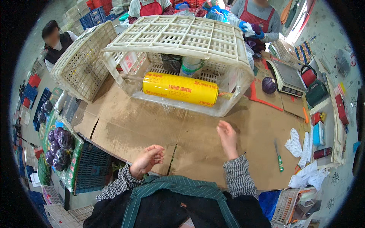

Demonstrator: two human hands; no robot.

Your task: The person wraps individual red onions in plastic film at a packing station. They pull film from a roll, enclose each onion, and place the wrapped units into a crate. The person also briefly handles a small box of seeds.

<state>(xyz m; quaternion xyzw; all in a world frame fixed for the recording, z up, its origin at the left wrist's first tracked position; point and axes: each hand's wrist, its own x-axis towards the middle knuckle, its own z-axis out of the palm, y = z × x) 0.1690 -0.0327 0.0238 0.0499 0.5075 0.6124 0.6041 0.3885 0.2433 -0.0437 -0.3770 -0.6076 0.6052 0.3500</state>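
Note:
My left hand (148,159) hovers over the near edge of a cardboard-covered table (196,136), empty, with its fingers loosely curled. Farther forward, my right hand (227,136) is also empty, its fingers bent and pointing toward a white plastic crate (228,58). That crate lies on its side, its mouth facing me. Across the mouth, a yellow roll of cling film (180,89) is mounted on a rod. Behind the roll, a clear plastic container with a green band (190,67) stands inside the crate. Neither hand touches the roll or the crate.
A second white crate (82,62) leans at left, above wrapped red cabbages (61,148). At right are a single red cabbage (269,85), a weighing scale (286,72), a green-handled knife (278,156) and white foam nets (293,143). Several people in aprons or vests are beyond.

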